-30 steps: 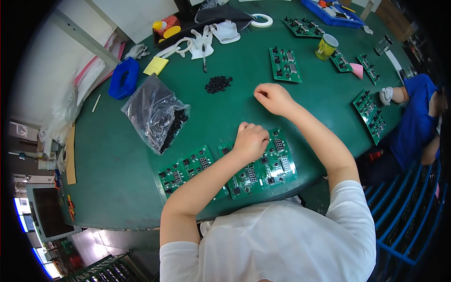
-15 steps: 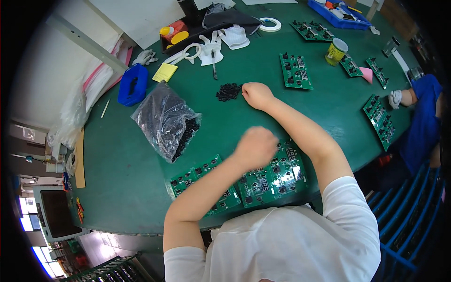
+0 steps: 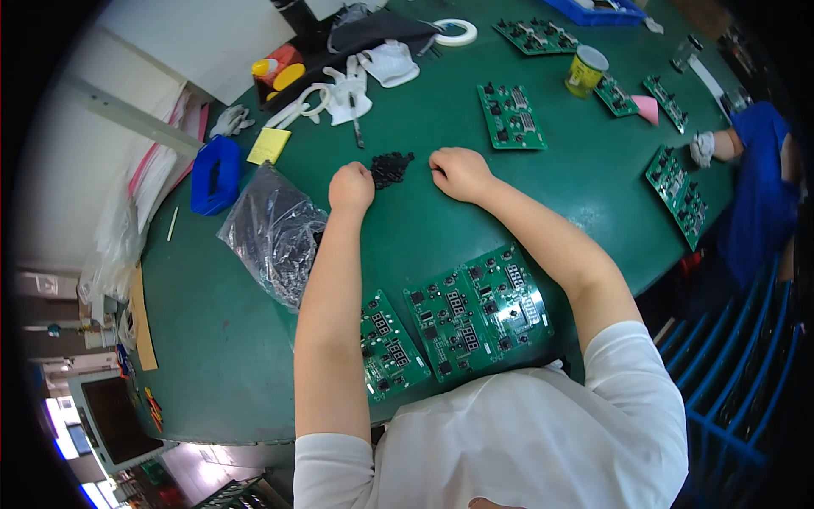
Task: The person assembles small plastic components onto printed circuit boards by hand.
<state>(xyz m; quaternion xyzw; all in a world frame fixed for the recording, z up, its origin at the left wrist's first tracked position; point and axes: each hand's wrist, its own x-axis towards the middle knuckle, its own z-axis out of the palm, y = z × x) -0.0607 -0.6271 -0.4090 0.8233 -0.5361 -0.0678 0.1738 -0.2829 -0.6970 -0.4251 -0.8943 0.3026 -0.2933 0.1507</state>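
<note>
A small heap of tiny black parts [image 3: 392, 169] lies on the green table. My left hand [image 3: 350, 188] is at the heap's left edge, its fingers drawn together; whatever they may pinch is too small to see. To the right of the heap, and apart from it, my right hand [image 3: 460, 174] is curled with thumb and forefinger close together, and its contents are hidden. Close to my body lie green circuit boards, one pair of displays on the left board [image 3: 395, 355] partly behind my left forearm, and another board [image 3: 475, 316] beside it.
A clear plastic bag [image 3: 270, 229] of black parts lies beside my left forearm. Beyond it are a blue bin [image 3: 215, 176] and yellow notes [image 3: 269, 146]. More boards [image 3: 512, 117] and a yellow-green jar [image 3: 586, 70] stand farther right. A co-worker's gloved hand [image 3: 702, 149] is at the right edge.
My left hand has moved from above the near boards forward and left to the heap. My right hand has drawn off the heap's right edge. The view has shifted slightly.
</note>
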